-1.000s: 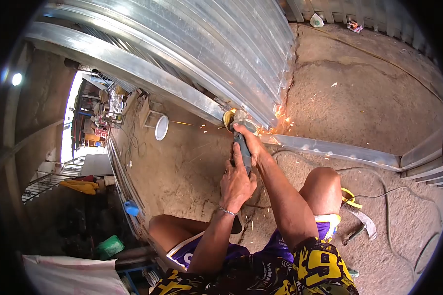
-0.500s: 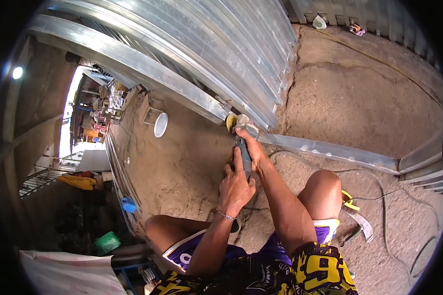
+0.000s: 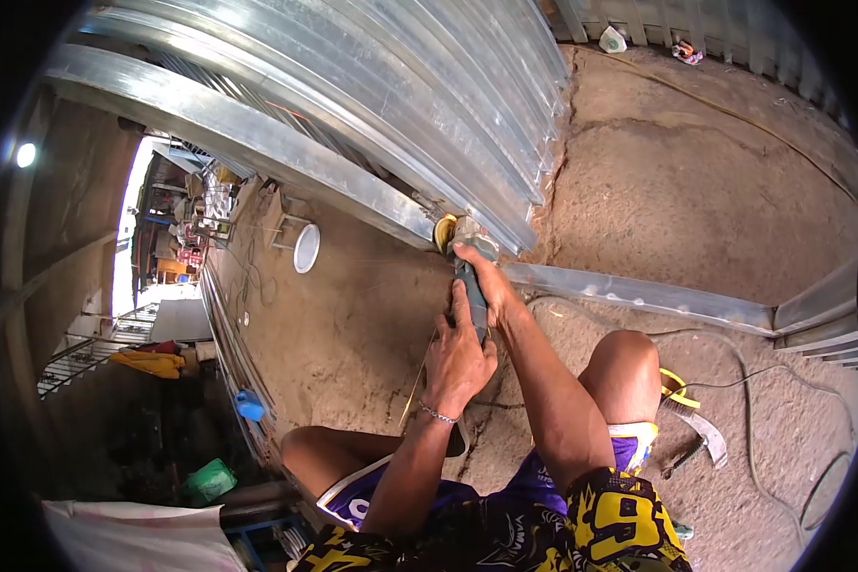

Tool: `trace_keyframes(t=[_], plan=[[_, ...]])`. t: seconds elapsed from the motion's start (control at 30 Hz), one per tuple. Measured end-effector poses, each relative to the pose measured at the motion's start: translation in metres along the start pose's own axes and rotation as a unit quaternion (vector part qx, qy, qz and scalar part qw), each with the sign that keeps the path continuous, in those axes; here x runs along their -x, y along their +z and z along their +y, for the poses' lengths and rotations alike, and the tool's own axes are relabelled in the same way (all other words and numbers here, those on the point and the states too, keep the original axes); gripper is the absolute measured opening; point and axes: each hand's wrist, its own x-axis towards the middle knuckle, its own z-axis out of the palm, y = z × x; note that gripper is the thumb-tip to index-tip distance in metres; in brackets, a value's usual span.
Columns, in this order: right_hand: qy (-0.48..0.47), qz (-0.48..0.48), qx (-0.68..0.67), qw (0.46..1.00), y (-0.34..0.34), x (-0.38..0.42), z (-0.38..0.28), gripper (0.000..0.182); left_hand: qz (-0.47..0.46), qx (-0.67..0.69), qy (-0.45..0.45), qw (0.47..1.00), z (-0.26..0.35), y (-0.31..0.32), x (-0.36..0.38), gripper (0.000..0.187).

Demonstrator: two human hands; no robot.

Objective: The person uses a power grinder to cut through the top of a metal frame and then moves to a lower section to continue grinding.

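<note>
An angle grinder (image 3: 475, 294) with a yellowish disc (image 3: 444, 232) is held in both hands. My left hand (image 3: 459, 362), with a bracelet at its wrist, is wrapped round the grinder's rear body. Further forward, my right hand (image 3: 488, 281) grips it just behind the metal head. The disc is at the lower end of a long metal beam (image 3: 257, 132), and thin streaks of sparks fly to the left and down. Beside the beam stands a corrugated metal sheet (image 3: 400, 105).
A metal bar (image 3: 639, 294) lies low across the ground to the right. Near my right knee are a curved blade (image 3: 709, 440), a yellow-rimmed brush-like item (image 3: 675, 389) and a looping cable (image 3: 748, 410). A round white lid-like object (image 3: 306, 248) stands left.
Sparks now show near the disc and beside my left forearm. The disc sits slightly higher and closer against the beam's end. The view has shifted a little; both hands keep their hold.
</note>
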Motion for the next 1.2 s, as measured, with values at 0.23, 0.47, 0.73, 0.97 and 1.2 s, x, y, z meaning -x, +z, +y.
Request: trace_keyframes(t=[0.23, 0.47, 0.73, 0.97, 1.2], plan=[[-0.017, -0.022, 0.000, 1.000, 0.006, 0.009, -0.003, 0.052, 0.016, -0.005, 0.020, 1.000, -0.002, -0.002, 0.005, 0.101], [0.016, -0.031, -0.016, 0.999, 0.008, 0.015, -0.003, 0.051, 0.012, -0.018, 0.005, 1.000, 0.003, -0.009, 0.011, 0.102], [0.025, -0.024, -0.021, 0.999, 0.007, 0.009, -0.002, 0.047, -0.007, -0.010, 0.005, 1.000, 0.001, -0.009, 0.006, 0.103], [-0.002, -0.010, 0.010, 1.000, 0.008, 0.012, -0.004, 0.049, -0.017, -0.002, -0.010, 1.000, 0.005, -0.015, 0.005, 0.102], [-0.022, -0.016, 0.007, 1.000, 0.007, 0.009, -0.004, 0.049, 0.020, -0.013, 0.017, 1.000, 0.004, -0.005, 0.006, 0.102]])
